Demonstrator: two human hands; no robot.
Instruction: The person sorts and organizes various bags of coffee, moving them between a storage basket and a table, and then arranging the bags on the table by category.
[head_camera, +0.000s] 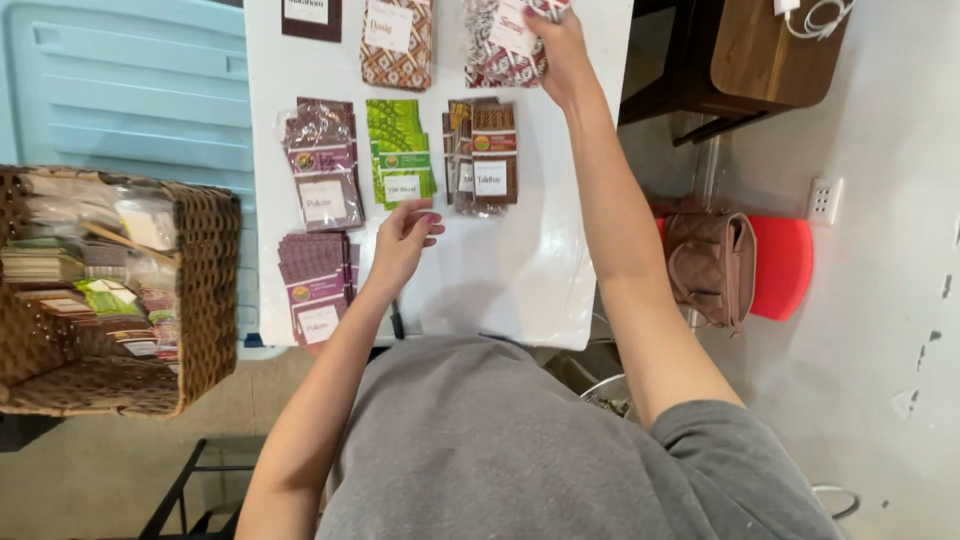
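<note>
A red-patterned packet (505, 40) is pinched in the right hand (558, 45) at the far pile. The left hand (405, 235) rests loosely curled, holding nothing, near the green packets (400, 150), which are sorted by colour.

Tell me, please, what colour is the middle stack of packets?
Bright green, patterned stack, seen in the head view.

Right hand (560, 45) stretches far up the white table (520, 270), fingers on a red-and-white patterned packet (500, 45). Left hand (405, 238) hovers loosely curled just below the green packets (398, 150), beside the purple stack (316, 285).
</note>
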